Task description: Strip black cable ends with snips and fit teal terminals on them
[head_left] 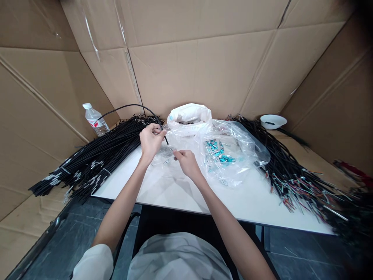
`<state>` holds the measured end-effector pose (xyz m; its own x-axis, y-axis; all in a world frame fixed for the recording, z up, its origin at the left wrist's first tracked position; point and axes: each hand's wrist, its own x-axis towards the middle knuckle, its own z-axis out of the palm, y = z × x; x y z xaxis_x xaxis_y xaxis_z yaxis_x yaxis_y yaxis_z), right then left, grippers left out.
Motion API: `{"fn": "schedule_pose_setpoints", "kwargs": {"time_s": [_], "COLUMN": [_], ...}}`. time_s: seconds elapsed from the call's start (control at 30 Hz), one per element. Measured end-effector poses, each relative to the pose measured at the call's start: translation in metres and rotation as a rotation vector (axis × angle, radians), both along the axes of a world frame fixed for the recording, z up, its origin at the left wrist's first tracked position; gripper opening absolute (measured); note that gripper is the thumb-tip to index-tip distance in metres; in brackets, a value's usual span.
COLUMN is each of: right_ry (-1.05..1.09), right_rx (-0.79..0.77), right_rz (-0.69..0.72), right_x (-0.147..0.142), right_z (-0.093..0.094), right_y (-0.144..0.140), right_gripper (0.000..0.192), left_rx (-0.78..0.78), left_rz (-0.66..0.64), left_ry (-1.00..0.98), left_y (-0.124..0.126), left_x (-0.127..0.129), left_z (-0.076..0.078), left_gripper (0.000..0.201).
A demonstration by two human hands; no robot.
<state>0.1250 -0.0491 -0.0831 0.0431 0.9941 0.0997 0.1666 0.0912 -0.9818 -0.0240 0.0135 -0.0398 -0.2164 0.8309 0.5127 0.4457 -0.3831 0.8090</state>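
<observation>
A black cable [132, 105] arches over from the left, and my left hand [151, 140] is closed around it near its end. The cable's tip points down between my two hands. My right hand [186, 161] pinches a small thin piece just below that tip; its kind is too small to make out. Under my hands lies a clear plastic bag [163, 157] with small metallic pieces. Beside my right hand a larger clear plastic bag [244, 144] holds teal-and-silver small parts [220, 151].
Bundled black cables [96, 159] cover the left of the white table [175, 194]. More cables with stripped coloured wires [285, 167] lie right. A white bag [189, 116], a water bottle [96, 120] and a white bowl [273, 121] stand at the back. Cardboard walls [198, 66] surround the table.
</observation>
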Motion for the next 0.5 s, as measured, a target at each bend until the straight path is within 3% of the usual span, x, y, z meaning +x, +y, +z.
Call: {"fn": "schedule_pose_setpoints", "kwargs": {"time_s": [0.5], "right_ry": [-0.15], "right_rx": [-0.006], "right_rz": [-0.016], "right_x": [-0.005], "right_z": [0.005], "right_y": [0.018], "right_gripper": [0.036], "left_rx": [-0.009], "left_rz": [-0.002], "left_ry": [-0.037], "left_y": [-0.006], "left_x": [0.007], "left_z": [-0.003], "left_gripper": [0.017]}}
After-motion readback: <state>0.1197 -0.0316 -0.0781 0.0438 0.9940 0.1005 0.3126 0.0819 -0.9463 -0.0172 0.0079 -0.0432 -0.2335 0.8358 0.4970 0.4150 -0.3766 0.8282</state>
